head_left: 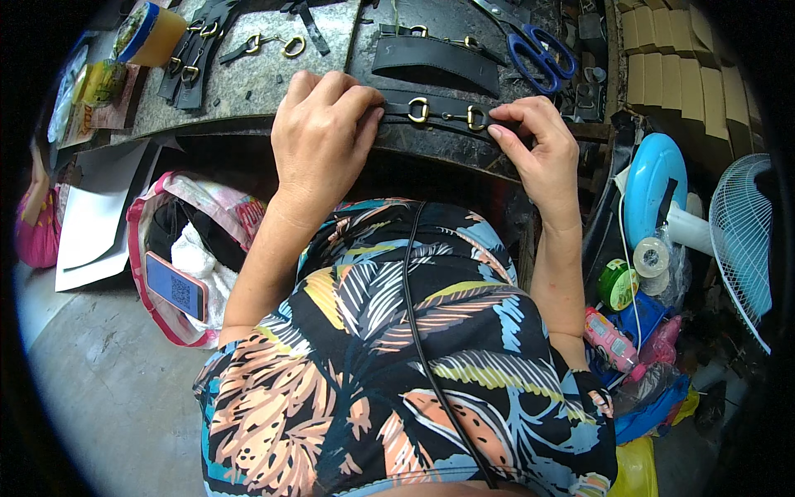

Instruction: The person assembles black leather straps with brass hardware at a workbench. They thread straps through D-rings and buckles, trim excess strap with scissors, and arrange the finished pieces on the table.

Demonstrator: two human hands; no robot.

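Observation:
My left hand [325, 137] is closed at the left end of a black leather strap [399, 108], its thumb and fingertips gripping it. My right hand [542, 157] pinches the strap's right end between thumb and forefinger. The strap lies level along the near edge of the worktable. On it sits a brass horsebit fitting [419, 109], two rings joined by a bar. Just behind is a curved black leather piece [435, 66], with another strap carrying similar brass fittings along its top. Parts of the held strap are hidden under my fingers.
Blue-handled scissors [542, 58] lie at the back right. More black straps with brass buckles [189, 74] and a jar [151, 35] are at the left. A fan [741, 236] and cardboard pieces [675, 83] stand right; a bag holding a phone [175, 287] sits lower left.

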